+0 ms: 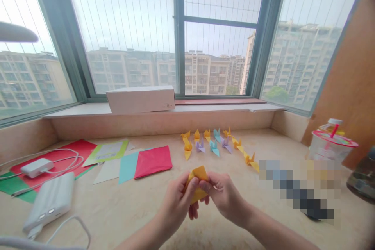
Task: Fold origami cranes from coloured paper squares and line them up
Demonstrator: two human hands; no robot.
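Note:
Both my hands hold a folded piece of yellow origami paper point(198, 181) up above the stone counter point(123, 218), pinching it between fingers and thumbs. My left hand point(177, 203) grips its lower part, and my right hand point(222, 199) pinches its side. Beyond them stand several folded paper cranes point(206, 140) in yellow, lilac and teal, lined up in rows. To the left lie loose sheets, with a pink-red square point(154, 161) overlapping a teal sheet point(129, 168).
Red and green sheets point(73, 156) lie under a white charger point(37, 168) with its cable. A white power bank point(48, 202) sits near the left edge. At right stand a plastic cup with a pink lid point(331, 144) and a pixelated patch point(299, 187). A white box point(140, 99) rests on the windowsill.

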